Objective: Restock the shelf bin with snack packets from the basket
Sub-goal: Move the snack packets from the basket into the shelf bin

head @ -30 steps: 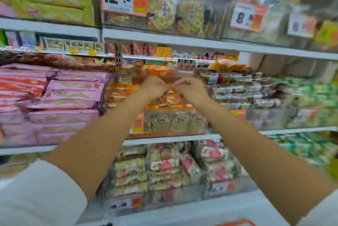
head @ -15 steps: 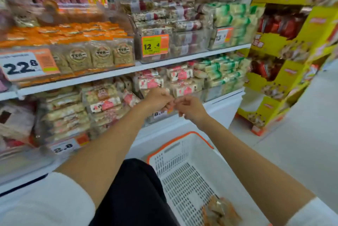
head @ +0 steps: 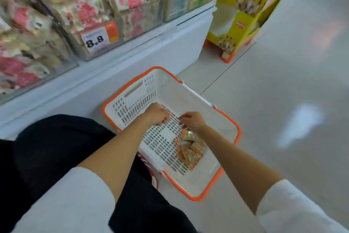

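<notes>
From my remote seat I see both hands down inside the white, orange-rimmed basket, which sits on the floor just beside the base of the shelf unit. The snack packets, a small heap of orange-edged wrappers, lie on the basket's slotted bottom towards its near right corner. My right hand hangs just above the far end of that heap, its fingers loosely bent and released, with nothing in them. My left hand hovers over bare slots to the left of the packets, near the right hand but apart from it. Its fingers are tucked under, and I cannot tell whether they enclose anything. On the lowest shelf, clear bins of pink-and-cream packs carry a price tag reading 8.8. A yellow display stand stands past the shelf's end.
</notes>
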`<act>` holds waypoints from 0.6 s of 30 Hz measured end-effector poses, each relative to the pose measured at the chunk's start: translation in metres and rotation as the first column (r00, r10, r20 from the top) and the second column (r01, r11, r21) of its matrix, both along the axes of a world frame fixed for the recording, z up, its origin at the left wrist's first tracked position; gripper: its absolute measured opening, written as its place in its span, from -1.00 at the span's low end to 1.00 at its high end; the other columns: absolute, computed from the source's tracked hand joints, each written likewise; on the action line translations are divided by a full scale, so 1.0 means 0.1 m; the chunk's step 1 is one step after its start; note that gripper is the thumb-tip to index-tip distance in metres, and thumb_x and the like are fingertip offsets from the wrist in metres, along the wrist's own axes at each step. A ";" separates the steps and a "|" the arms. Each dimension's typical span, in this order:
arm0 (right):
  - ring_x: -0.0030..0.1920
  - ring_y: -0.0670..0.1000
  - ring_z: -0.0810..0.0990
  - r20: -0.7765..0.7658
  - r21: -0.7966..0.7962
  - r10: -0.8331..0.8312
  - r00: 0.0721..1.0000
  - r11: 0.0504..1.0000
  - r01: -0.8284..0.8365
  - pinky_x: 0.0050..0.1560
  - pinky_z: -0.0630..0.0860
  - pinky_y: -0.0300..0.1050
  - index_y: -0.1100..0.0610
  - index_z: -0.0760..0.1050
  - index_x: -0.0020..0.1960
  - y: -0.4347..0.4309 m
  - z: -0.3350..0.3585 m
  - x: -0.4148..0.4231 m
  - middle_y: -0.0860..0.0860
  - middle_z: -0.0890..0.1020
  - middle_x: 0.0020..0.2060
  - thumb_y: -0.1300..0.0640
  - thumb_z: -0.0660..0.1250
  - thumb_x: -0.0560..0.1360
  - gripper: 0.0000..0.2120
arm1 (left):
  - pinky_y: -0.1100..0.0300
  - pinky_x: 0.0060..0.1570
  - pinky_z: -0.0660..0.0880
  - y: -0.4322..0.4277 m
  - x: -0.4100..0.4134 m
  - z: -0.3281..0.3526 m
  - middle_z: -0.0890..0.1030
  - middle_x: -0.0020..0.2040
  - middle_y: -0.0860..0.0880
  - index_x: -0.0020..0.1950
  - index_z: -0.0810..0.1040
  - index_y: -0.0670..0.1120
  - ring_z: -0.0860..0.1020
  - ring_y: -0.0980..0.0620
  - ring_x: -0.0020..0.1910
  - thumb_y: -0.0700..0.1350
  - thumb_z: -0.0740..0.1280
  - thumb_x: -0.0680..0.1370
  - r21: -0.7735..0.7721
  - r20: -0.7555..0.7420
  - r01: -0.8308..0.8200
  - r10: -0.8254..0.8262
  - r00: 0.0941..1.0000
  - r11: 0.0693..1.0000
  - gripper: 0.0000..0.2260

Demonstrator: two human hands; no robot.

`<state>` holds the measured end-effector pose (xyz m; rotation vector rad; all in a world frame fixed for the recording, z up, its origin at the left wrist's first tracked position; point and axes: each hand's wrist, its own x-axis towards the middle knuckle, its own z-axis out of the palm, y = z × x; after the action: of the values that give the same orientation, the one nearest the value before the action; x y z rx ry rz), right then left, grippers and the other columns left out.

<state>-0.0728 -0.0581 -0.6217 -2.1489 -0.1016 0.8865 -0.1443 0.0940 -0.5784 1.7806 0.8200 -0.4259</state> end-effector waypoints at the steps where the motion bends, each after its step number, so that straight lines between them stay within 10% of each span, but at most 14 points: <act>1: -0.38 0.07 0.56 -0.021 -0.074 0.001 1.000 0.997 -0.002 -0.42 0.48 -0.17 0.44 0.58 0.00 -0.08 -0.22 0.00 0.34 0.61 -0.18 0.34 0.29 0.51 -0.83 | 0.10 -0.18 0.54 -0.01 -0.01 -0.12 0.66 -0.05 -0.28 0.02 0.62 -0.29 0.57 -0.07 -0.20 -0.22 0.32 0.58 -0.025 -0.026 -0.004 0.004 1.000 1.000 -0.85; 3: -0.25 0.16 0.55 -0.022 -0.234 0.035 0.999 0.971 -0.039 -0.26 0.51 0.06 0.41 0.58 -0.08 -0.24 -0.61 -0.02 0.41 0.54 -0.20 0.30 0.26 0.50 -0.82 | 0.13 -0.17 0.50 0.05 -0.03 -0.32 0.66 -0.03 -0.28 0.05 0.60 -0.28 0.55 -0.07 -0.19 -0.22 0.32 0.59 -0.058 -0.078 -0.027 0.022 0.997 0.998 -0.86; 6: -0.22 0.00 0.45 -0.053 -0.436 0.149 0.987 0.886 -0.157 -0.26 0.46 -0.25 0.20 0.43 0.17 -0.42 -1.02 -0.07 0.11 0.52 -0.22 0.12 0.34 0.53 -0.74 | 0.17 -0.24 0.47 0.20 -0.01 -0.51 0.64 -0.09 -0.22 0.06 0.58 -0.27 0.54 -0.05 -0.23 -0.23 0.29 0.60 -0.053 -0.107 -0.094 0.088 0.990 0.994 -0.87; 11: -0.27 0.03 0.47 -0.067 -0.568 0.282 0.957 0.778 -0.269 -0.41 0.38 -0.12 0.21 0.22 0.48 -0.36 -1.48 0.07 0.17 0.52 0.04 0.34 0.19 0.53 -0.47 | 0.11 -0.23 0.55 0.39 0.09 -0.84 0.66 -0.15 -0.16 -0.03 0.62 -0.26 0.55 0.01 -0.33 -0.20 0.30 0.57 -0.002 -0.128 -0.168 0.166 0.978 0.986 -0.85; 14: 0.48 0.20 0.22 -0.027 -0.629 0.355 0.934 0.721 -0.292 0.22 0.46 0.04 0.18 -0.13 0.58 -0.30 -1.60 0.11 0.11 -0.03 0.57 0.44 0.18 0.52 -0.24 | 0.09 -0.10 0.59 0.38 0.12 -0.90 0.67 -0.12 -0.16 0.00 0.62 -0.26 0.57 0.00 -0.26 -0.23 0.29 0.56 -0.022 -0.136 -0.147 0.143 0.980 0.989 -0.85; 16: 0.57 0.15 -0.18 -0.047 -0.662 0.415 0.908 0.668 -0.340 0.52 0.08 0.13 0.13 -0.29 0.58 -0.30 -1.75 0.08 0.07 -0.18 0.58 0.42 0.17 0.54 -0.17 | 0.06 -0.04 0.59 0.39 0.14 -0.92 0.68 -0.11 -0.17 -0.03 0.63 -0.26 0.60 -0.04 -0.22 -0.22 0.27 0.56 -0.029 -0.115 -0.139 0.135 0.984 0.990 -0.84; 18: 0.57 0.19 -0.13 -0.107 -0.678 0.438 0.893 0.625 -0.388 0.52 -0.03 0.15 0.14 -0.28 0.58 -0.26 -1.89 0.04 0.12 -0.11 0.58 0.37 0.17 0.56 -0.21 | -0.02 0.04 0.61 0.42 0.16 -0.92 0.68 -0.10 -0.18 -0.08 0.64 -0.25 0.64 -0.12 -0.12 -0.22 0.27 0.55 -0.032 -0.102 -0.137 0.133 0.986 0.990 -0.83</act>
<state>-0.0685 -0.0839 -0.8107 -2.9340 -0.3715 1.2597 -0.1285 0.1360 -0.6708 1.6670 0.9897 -0.4411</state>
